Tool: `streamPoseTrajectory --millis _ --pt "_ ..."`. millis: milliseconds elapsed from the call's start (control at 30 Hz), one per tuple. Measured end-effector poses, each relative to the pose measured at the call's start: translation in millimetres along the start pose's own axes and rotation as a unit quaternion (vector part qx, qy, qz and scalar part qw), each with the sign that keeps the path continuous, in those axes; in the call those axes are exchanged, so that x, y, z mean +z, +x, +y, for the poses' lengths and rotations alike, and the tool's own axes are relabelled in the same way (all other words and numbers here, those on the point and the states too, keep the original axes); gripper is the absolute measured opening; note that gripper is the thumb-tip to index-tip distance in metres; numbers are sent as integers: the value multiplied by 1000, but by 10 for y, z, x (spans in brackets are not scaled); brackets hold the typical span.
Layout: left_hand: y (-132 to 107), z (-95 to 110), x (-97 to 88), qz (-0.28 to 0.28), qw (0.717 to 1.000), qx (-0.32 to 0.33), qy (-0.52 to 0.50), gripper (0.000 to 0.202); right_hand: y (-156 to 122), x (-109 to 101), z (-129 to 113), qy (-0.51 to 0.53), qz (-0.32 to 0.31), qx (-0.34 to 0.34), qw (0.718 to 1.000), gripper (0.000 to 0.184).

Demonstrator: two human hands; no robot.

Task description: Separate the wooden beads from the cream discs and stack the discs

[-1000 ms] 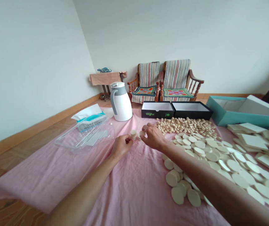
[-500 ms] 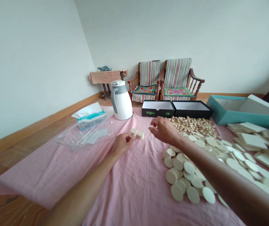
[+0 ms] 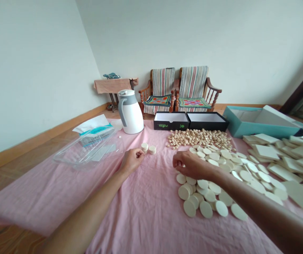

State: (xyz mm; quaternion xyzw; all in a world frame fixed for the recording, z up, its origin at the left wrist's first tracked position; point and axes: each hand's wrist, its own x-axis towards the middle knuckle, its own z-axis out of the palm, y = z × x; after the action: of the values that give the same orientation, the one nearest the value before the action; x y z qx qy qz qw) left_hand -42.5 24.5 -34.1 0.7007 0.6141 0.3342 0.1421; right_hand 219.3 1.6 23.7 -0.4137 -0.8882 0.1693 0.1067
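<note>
Two short stacks (image 3: 144,146) stood; many discs (image 3: 206,210) lay loose; grip of left hand (image 3: 132,160) and right hand (image 3: 190,164) could not be told.

Smooth, matt wood-like discs (image 3: 206,209), creased cloth (image 3: 141,211), glossy plastic tray (image 3: 72,157).

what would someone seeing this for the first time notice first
Probably the broad scatter of pale round discs on the right of the pink cloth, with the right hand at its left edge. The tall white-and-grey jug also stands out at the back, left of two open black boxes. Two short disc stacks sit by the left hand.
</note>
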Motion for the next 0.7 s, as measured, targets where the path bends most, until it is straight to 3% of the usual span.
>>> streamPoseTrajectory --millis 100,267,500,700 --pt "-1 5 -5 -3 1000 -2 -2 18 147 -11 36 45 10 24 999 21" --pt "9 -43 15 -2 1000 -6 -3 17 279 75 125 3 50 68 996 24" --pt "-15 -14 44 17 1000 8 5 16 272 279 144 -56 45 36 997 16" --pt "-105 163 20 32 997 59 23 21 633 202 25 -43 108 37 993 24"
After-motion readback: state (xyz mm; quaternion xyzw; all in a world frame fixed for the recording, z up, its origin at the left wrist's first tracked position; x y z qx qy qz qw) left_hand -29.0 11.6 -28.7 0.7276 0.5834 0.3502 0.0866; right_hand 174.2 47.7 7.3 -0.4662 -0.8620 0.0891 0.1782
